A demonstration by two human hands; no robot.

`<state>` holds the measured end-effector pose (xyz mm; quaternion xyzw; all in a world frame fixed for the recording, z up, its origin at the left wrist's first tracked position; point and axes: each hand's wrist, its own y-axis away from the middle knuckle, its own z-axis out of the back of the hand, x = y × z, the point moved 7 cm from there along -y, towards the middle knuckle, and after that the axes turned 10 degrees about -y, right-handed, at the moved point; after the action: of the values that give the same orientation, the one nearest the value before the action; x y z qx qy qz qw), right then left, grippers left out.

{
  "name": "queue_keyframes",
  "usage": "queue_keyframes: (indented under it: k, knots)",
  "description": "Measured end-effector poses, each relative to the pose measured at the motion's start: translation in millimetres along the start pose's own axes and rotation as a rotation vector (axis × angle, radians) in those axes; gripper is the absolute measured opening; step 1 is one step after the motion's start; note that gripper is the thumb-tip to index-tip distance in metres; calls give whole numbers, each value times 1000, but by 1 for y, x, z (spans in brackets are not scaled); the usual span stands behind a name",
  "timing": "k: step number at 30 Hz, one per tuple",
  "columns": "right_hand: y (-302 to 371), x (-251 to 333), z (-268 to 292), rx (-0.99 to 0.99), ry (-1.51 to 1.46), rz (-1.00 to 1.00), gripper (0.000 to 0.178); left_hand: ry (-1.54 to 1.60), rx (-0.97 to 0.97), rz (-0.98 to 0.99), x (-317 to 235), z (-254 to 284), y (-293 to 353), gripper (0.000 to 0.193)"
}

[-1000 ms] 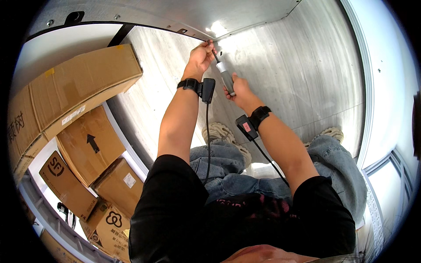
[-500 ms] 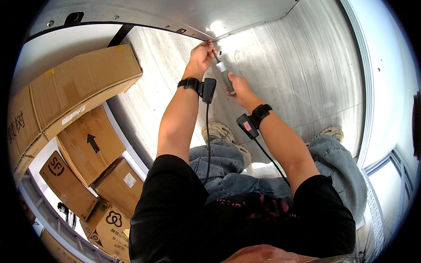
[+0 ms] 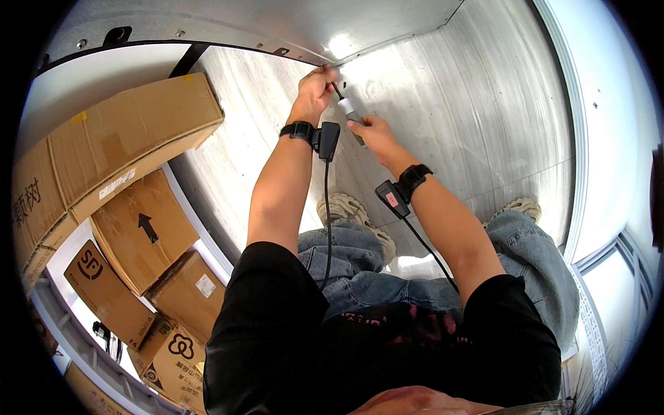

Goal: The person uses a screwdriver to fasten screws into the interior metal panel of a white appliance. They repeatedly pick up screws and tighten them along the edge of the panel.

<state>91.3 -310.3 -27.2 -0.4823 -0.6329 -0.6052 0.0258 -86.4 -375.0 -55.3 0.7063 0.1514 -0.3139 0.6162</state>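
Observation:
My right hand [image 3: 377, 135] is closed around the grey handle of a screwdriver [image 3: 347, 109]. It has a white collar and a thin dark shaft that points up and left. My left hand [image 3: 316, 86] is at the far end of that shaft, close under the lower edge of a grey metal panel [image 3: 263, 24]. Its fingers are pinched together by the screwdriver's tip; what they hold is blurred and hidden. A small black piece [image 3: 344, 84] lies on the floor beside the shaft.
Pale wood-look flooring [image 3: 477, 117] spreads beneath my hands. Cardboard boxes are stacked on the left, a long box [image 3: 131, 131] topmost. A white wall panel [image 3: 602, 124] borders the right. Cables run from black wrist devices [image 3: 326, 142] on both my arms.
My right hand's fingers have shifted on the screwdriver handle, the thumb now lying across it. The screwdriver has moved slightly left. My left hand stays at the panel's edge.

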Motion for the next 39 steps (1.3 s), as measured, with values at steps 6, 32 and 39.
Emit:
queue_keyframes:
  k: [6, 32, 39]
  knots:
    - [-2, -14, 2, 68, 92, -61, 41, -110, -8, -40, 8, 6, 4, 34]
    - [255, 403, 253, -137, 1020, -57, 26, -251, 802, -374, -120, -360, 211, 14]
    - [289, 360, 433, -345, 751, 224, 30, -616, 798, -595, -64, -519, 239, 19]
